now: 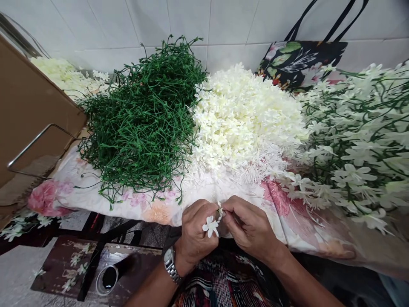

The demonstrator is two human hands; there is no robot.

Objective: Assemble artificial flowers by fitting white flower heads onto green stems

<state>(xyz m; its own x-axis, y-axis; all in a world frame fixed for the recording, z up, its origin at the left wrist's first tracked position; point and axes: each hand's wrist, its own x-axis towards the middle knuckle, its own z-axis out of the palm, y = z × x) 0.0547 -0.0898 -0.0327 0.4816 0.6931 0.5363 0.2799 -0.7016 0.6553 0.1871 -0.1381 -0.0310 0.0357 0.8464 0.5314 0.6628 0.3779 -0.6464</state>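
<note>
My left hand (198, 230) is closed near the table's front edge, gripping an artificial flower. A white blossom (211, 226) of that flower sticks out over the fist. Close against it, my right hand (251, 228) pinches a second small white blossom (220, 210) with thumb and fingertips. The stem inside the left fist is hidden. Beyond the hands lie a heap of green plastic stems (143, 115) on the left and a heap of loose cream-white blossoms (246, 115) to its right. Thin white strands (258, 164) spread along the blossom heap's front.
Assembled white flowers on green stems (358, 153) are piled at right. A floral cloth (153, 209) covers the table. Behind stand a black floral bag (300, 64) and a tiled wall. A cardboard box (35, 94) is at left, and a cup (107, 280) sits on a low brown surface.
</note>
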